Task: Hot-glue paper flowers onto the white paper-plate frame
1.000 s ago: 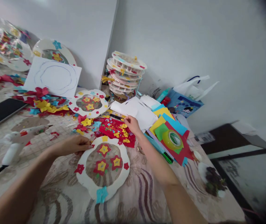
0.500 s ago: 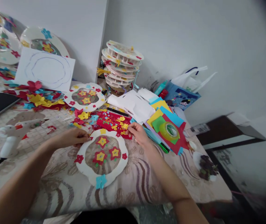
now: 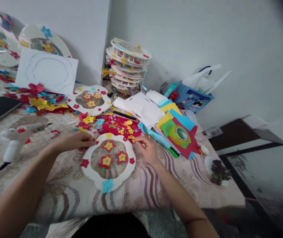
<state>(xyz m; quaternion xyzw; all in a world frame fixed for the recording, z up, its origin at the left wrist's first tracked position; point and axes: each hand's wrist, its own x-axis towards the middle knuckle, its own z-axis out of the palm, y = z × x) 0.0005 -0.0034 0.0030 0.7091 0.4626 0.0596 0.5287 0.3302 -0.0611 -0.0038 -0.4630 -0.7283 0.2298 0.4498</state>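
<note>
Your worktop [image 3: 126,200], one: spread with a patterned cloth, carrying the rest. Stack of white decorated discs [image 3: 128,64], one: standing at the back, near the wall. Blue bag [image 3: 193,96], one: white handles, right of the stack. White scalloped frame [image 3: 120,180], one: lying flat directly before you, near the front edge; see-through centre bearing three red-and-yellow flowers, a blue flower at the near rim. White card [image 3: 48,71], one: propped at the left, rings drawn on it. Your hands, two, well apart: the left hand [image 3: 82,141] with fingertips drawn together at the frame's upper left rim, its grip impossible to tell; the right hand [image 3: 147,148] with fingertips close together just beside the frame's upper right, whether holding a piece you cannot tell. Glue gun [image 3: 14,145], one: white, left. Yellow tape roll [image 3: 180,135], one: on coloured sheets, right. Yellow paper pieces [image 3: 129,123], several: on red paper beyond the frame.
</note>
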